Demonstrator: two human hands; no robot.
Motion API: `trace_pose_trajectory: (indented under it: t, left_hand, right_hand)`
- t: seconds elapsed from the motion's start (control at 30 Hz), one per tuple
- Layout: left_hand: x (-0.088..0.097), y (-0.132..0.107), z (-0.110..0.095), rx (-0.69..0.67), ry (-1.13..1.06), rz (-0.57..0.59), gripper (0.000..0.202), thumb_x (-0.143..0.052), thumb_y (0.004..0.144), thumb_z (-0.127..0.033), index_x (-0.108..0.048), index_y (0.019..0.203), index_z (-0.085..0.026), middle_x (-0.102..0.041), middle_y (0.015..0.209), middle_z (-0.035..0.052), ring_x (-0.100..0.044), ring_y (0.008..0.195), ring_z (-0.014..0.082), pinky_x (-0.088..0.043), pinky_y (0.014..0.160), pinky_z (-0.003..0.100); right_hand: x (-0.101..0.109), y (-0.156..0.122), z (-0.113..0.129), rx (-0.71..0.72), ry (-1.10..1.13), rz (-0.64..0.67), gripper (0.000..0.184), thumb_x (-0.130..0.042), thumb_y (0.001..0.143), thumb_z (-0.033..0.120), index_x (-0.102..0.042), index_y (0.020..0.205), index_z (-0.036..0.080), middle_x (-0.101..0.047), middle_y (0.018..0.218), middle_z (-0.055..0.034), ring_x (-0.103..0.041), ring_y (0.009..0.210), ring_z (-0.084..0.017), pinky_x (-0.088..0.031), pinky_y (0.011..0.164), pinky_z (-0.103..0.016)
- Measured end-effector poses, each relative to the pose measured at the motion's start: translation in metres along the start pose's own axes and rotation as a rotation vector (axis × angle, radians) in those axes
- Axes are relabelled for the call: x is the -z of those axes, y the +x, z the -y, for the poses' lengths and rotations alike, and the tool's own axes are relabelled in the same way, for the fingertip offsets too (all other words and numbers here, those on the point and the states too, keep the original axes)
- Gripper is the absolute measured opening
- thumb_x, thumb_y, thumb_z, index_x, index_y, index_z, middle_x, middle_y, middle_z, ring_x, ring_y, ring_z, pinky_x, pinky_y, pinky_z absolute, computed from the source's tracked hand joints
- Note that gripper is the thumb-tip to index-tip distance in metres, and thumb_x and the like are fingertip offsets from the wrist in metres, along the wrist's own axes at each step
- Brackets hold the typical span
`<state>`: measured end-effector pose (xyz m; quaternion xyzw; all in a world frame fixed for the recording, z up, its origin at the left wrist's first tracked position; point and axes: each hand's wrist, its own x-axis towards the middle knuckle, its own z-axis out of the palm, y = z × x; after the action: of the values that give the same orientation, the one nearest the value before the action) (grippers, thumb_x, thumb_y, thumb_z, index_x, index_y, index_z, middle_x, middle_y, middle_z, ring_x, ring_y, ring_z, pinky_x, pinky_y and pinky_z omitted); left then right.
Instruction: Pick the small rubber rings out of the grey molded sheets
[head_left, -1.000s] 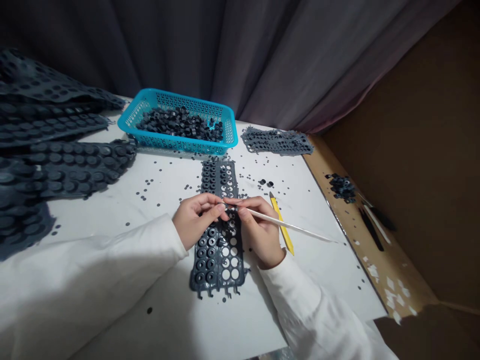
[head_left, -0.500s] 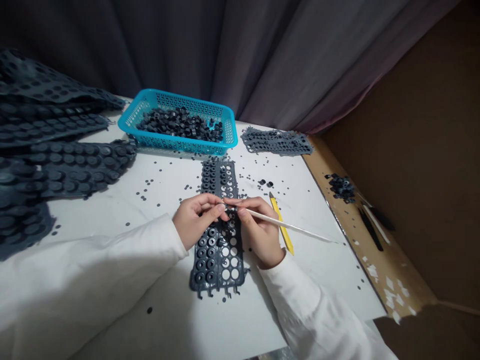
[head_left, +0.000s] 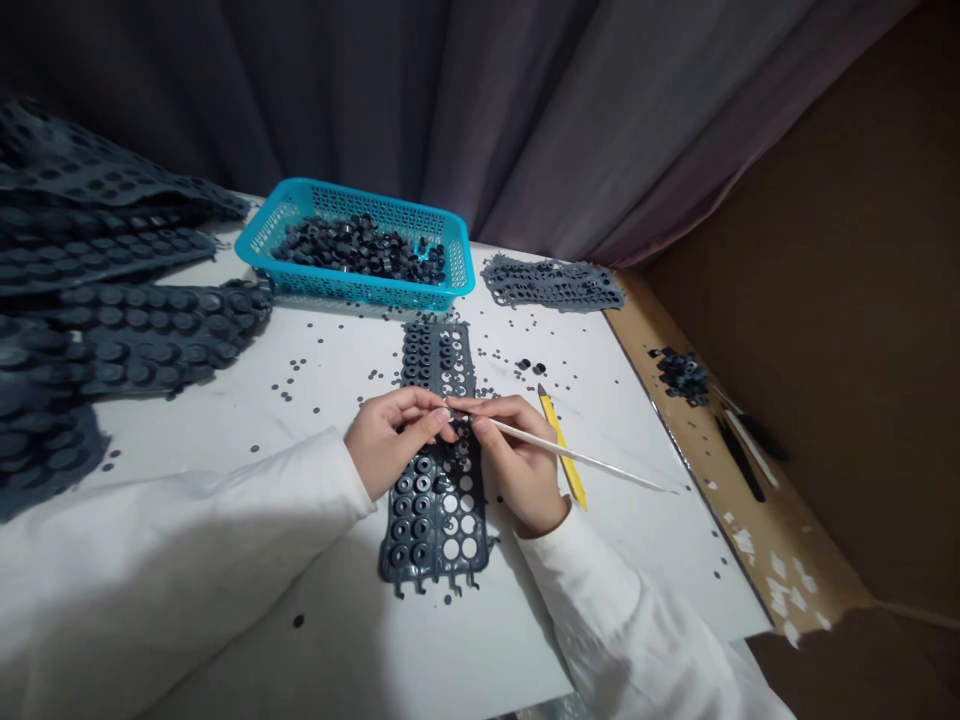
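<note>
My right hand (head_left: 525,460) is closed around a thin white stick-like tool (head_left: 577,458), its dark tip pointing left toward my other fingers. My left hand (head_left: 397,430) pinches at that tip; whatever lies between thumb and forefinger is mostly hidden. Both hands hover over a dark grey rubber moulded sheet (head_left: 439,575) lying lengthwise on the white tabletop. Round ring-shaped parts (head_left: 400,529) fill its left columns, while many holes on its right side show white through. My fingers cover the sheet's middle.
Behind stands a blue plastic basket (head_left: 360,297) of small black parts. Dark moulded sheets (head_left: 150,335) are heaped left; a punched-out sheet (head_left: 551,283) lies back right. Near my right hand is a yellow pointed tool (head_left: 562,445). Small black discs are scattered about; a black pile (head_left: 681,377) sits rightward.
The far end of the white stick has shifted slightly left and down. Both hands otherwise keep nearly the same place and grip.
</note>
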<state>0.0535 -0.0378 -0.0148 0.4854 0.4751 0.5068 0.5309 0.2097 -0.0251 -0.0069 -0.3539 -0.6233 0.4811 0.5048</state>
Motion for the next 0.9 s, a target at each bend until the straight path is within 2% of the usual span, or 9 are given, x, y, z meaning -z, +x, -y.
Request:
trace_pose_trajectory:
  t: [0.2, 0.37, 0.5, 0.63, 0.9]
  left_hand:
    - [0.0009, 0.0003, 0.0026, 0.000, -0.010, 0.003, 0.015, -0.062, 0.079, -0.032, -0.061, 0.081, -0.017, -0.069, 0.065, 0.0015, -0.064, 0.062, 0.0140, -0.050, 0.062, 0.026]
    - [0.0007, -0.0018, 0.0027, 0.035, -0.007, -0.023, 0.017, -0.063, 0.078, -0.032, -0.061, 0.083, -0.016, -0.071, 0.069, 0.0025, -0.063, 0.064, 0.0139, -0.046, 0.060, 0.025]
    - [0.0003, -0.0014, 0.0025, 0.028, -0.044, -0.089, 0.019, -0.068, 0.072, -0.031, -0.061, 0.082, -0.016, -0.071, 0.078, 0.0047, -0.065, 0.074, 0.0167, -0.047, 0.064, 0.026]
    - [0.0003, 0.0010, 0.0027, -0.024, -0.068, -0.144, 0.018, -0.071, 0.067, -0.026, -0.063, 0.078, -0.016, -0.069, 0.081, 0.0039, -0.063, 0.076, 0.0158, -0.048, 0.068, 0.026]
    - [-0.0022, 0.0024, -0.0003, 0.045, -0.206, -0.165, 0.019, -0.076, 0.060, -0.022, -0.065, 0.075, -0.015, -0.071, 0.073, 0.0017, -0.064, 0.071, 0.0140, -0.050, 0.073, 0.026]
  right_hand:
    - [-0.0008, -0.0003, -0.0003, 0.033, -0.039, -0.028, 0.002, -0.063, 0.084, 0.023, -0.063, 0.085, 0.024, -0.073, 0.098, -0.0030, -0.069, 0.093, -0.018, -0.052, 0.089, -0.039]
    - [0.0001, 0.0021, 0.0012, -0.049, 0.133, -0.051, 0.002, -0.062, 0.085, 0.024, -0.062, 0.086, 0.023, -0.073, 0.102, -0.0027, -0.069, 0.095, -0.019, -0.053, 0.087, -0.039]
    - [0.0013, 0.0047, 0.0039, -0.081, 0.172, -0.028, 0.005, -0.063, 0.084, 0.026, -0.061, 0.083, 0.022, -0.073, 0.100, -0.0035, -0.068, 0.097, -0.020, -0.051, 0.092, -0.042]
    - [0.0016, 0.0051, 0.0047, -0.074, 0.161, 0.011, 0.002, -0.063, 0.084, 0.024, -0.063, 0.083, 0.022, -0.072, 0.102, -0.0036, -0.066, 0.100, -0.020, -0.048, 0.094, -0.041]
    - [0.0009, 0.0041, 0.0031, -0.042, 0.136, 0.033, 0.002, -0.063, 0.083, 0.021, -0.065, 0.084, 0.022, -0.072, 0.103, -0.0033, -0.066, 0.100, -0.018, -0.049, 0.092, -0.037]
